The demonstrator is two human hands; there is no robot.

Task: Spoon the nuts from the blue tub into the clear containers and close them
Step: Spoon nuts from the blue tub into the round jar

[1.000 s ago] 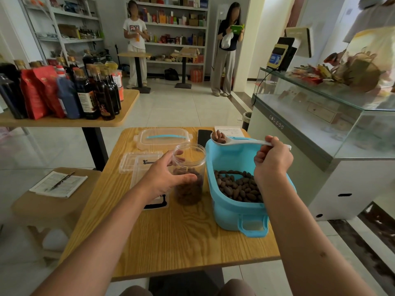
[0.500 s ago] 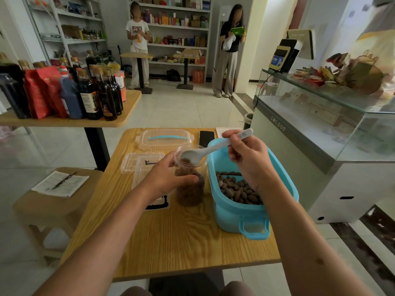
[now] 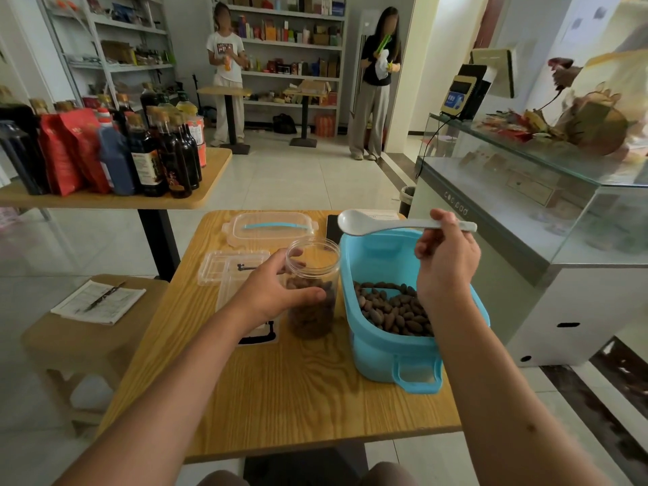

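A blue tub (image 3: 382, 349) with brown nuts (image 3: 392, 306) stands on the right of the wooden table (image 3: 298, 398). Just left of it a clear round jar (image 3: 315, 261), open on top and about half full of nuts, stands upright. My left hand (image 3: 273, 292) grips the jar's side. My right hand (image 3: 445, 264) holds a white spoon (image 3: 364, 224) level above the tub's far end, its bowl empty and pointing left.
A clear lid with a blue handle (image 3: 270, 228), flat clear lids (image 3: 231, 268) and a dark phone (image 3: 333, 224) lie behind the jar. A glass counter (image 3: 526, 191) stands close on the right, a stool with papers (image 3: 94, 303) on the left, a bottle table (image 3: 115, 198) beyond. Two people stand far back.
The loaded spoon tipped its nuts into the jar, then my right hand lifted it back to the right, empty, above the tub. My left hand stayed on the jar.
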